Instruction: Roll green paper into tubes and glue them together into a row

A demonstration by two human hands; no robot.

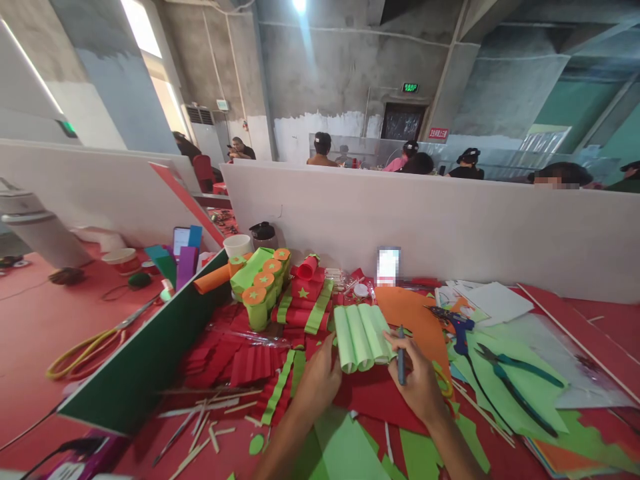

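A row of light green paper rolls [361,339], joined side by side, is held up over the middle of the table. My left hand [320,370] grips its left edge between thumb and fingers. With my right hand [413,373] I pinch its right edge, and a dark pen [401,360] is tucked upright between the fingers of that hand. Under the rolls lies a red sheet [373,397]. To the left is a red paper piece with green bands and a star [304,297]. Behind that stand green rolls with orange star-marked tops [257,303].
Pliers [520,383] and a blue glue gun [460,327] lie at the right among paper scraps. A dark green divider [140,350] runs along the left, with scissors [95,343] beyond it. A phone [389,265] leans against the white partition [450,227]. Wooden sticks [213,437] lie front left.
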